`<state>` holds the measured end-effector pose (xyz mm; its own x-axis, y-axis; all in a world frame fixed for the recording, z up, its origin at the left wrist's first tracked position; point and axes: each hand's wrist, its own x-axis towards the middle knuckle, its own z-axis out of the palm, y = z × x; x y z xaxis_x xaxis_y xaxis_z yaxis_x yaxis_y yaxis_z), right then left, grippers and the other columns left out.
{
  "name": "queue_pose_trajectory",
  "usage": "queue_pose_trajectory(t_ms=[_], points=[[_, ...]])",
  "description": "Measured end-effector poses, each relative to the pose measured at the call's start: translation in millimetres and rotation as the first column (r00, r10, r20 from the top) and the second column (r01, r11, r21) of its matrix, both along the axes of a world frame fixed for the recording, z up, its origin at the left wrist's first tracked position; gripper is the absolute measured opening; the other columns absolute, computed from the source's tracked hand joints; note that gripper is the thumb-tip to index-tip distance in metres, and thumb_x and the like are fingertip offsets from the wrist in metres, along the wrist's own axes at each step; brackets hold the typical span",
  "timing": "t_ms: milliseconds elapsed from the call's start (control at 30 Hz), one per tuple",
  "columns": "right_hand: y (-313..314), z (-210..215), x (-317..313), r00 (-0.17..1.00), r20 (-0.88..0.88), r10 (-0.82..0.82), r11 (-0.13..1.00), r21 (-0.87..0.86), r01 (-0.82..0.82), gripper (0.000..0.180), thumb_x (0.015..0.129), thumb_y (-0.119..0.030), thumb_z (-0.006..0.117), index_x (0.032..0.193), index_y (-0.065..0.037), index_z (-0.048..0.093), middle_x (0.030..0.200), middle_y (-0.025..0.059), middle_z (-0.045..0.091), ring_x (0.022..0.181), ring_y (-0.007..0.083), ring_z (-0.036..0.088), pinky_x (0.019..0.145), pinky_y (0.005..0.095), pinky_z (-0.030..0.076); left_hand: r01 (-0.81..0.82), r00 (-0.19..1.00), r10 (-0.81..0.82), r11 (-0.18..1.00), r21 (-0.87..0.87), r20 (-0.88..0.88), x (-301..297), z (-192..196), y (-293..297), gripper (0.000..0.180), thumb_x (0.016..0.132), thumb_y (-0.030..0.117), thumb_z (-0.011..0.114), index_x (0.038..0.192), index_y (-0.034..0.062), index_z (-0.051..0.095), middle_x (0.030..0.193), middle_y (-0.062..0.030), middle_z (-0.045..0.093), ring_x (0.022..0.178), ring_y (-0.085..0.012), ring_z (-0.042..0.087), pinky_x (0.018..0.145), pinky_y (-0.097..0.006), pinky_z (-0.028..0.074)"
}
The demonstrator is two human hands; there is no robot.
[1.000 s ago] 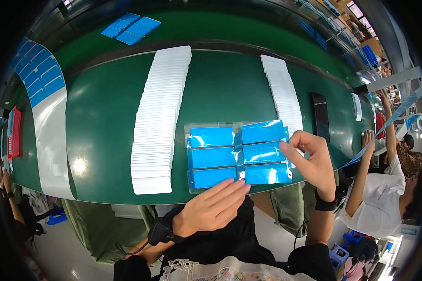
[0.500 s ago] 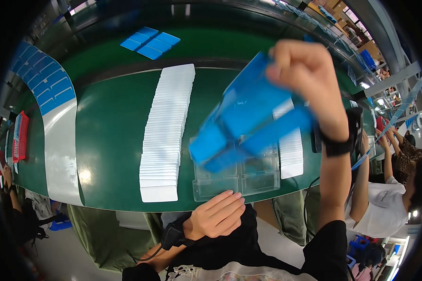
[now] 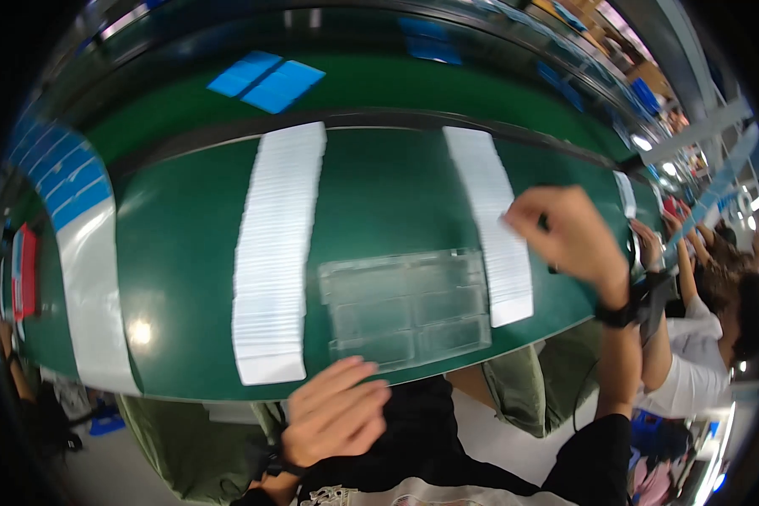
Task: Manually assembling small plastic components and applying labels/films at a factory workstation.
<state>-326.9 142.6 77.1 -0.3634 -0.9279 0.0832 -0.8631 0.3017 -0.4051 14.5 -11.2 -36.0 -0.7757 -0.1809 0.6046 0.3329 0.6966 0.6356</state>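
Observation:
A clear plastic tray (image 3: 371, 316) with several shallow compartments lies on the green table in front of me. Its near left corner meets the fingertips of my left hand (image 3: 337, 413), whose fingers are stretched out and somewhat blurred. To the tray's right runs a long row of overlapping white cards (image 3: 497, 244). My right hand (image 3: 578, 240) hovers at that row's right edge, thumb and forefinger drawn together at the tips; whether a thing is pinched there cannot be made out. Another overlapping row of white cards (image 3: 274, 261) lies left of the tray.
Blue sheets (image 3: 266, 82) lie on the green belt (image 3: 354, 93) behind the table's raised dark edge, and another blue piece (image 3: 430, 40) is farther back. A strip with blue panels (image 3: 76, 185) curves down the left side. Co-workers' arms (image 3: 691, 270) are at the right.
The blue sheet has left my right hand and the space over the tray, which now shows uncovered. My right hand has dropped toward the right row of cards. The whole view has shifted.

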Motion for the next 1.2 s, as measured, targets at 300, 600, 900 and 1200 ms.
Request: queue_pose_trajectory(t_ms=[300, 600, 900, 1200], points=[[112.8, -89.9, 92.7, 0.887, -0.067, -0.456, 0.85, -0.328, 0.412, 0.027, 0.089, -0.008, 0.08, 0.116, -0.005, 0.072, 0.127, 0.0133, 0.07, 0.115, 0.035, 0.067, 0.098, 0.0443, 0.055, -0.211, 0.976, 0.204, 0.971, -0.11, -0.075, 4.1, -2.7, -2.3, 0.015, 0.094, -0.009, 0.059, 0.099, -0.015, 0.072, 0.088, -0.0259, 0.075, 0.091, -0.0494, 0.075, 0.088, -0.06, 0.06], [104.7, -178.5, 129.4, 0.55, 0.323, -0.77, 0.205, -0.691, 0.693, 0.023, 0.102, -0.003, 0.057, 0.123, -0.001, 0.066, 0.13, 0.0174, 0.068, 0.121, 0.0329, 0.062, 0.107, 0.0405, 0.043, -0.235, 0.97, 0.225, 0.966, -0.107, -0.097, -2.6, -12.6, 13.0, 0.014, 0.095, -0.012, 0.06, 0.099, -0.0167, 0.073, 0.097, -0.0299, 0.075, 0.096, -0.0488, 0.075, 0.093, -0.059, 0.06], [85.0, -189.9, 126.5, 0.58, 0.298, -0.758, 0.179, -0.761, 0.624, 0.029, 0.093, 0.003, 0.055, 0.12, -0.002, 0.066, 0.124, 0.0158, 0.069, 0.114, 0.0327, 0.061, 0.103, 0.0405, 0.043, -0.407, 0.895, 0.381, 0.91, -0.077, -0.231, 0.5, -26.9, 6.1, 0.014, 0.098, -0.008, 0.061, 0.102, -0.014, 0.073, 0.099, -0.0281, 0.076, 0.097, -0.046, 0.075, 0.091, -0.056, 0.061], [95.7, -175.7, 133.1, 0.517, 0.366, -0.774, 0.226, -0.604, 0.765, 0.023, 0.1, -0.001, 0.054, 0.12, -0.002, 0.066, 0.12, 0.0108, 0.066, 0.103, 0.0224, 0.057, 0.097, 0.0353, 0.043, -0.384, 0.9, 0.366, 0.923, -0.029, -0.238, 23.7, -40.2, -1.1, 0.019, 0.087, -0.009, 0.055, 0.1, -0.0125, 0.068, 0.082, -0.0224, 0.072, 0.095, -0.044, 0.073, 0.098, -0.062, 0.057]])
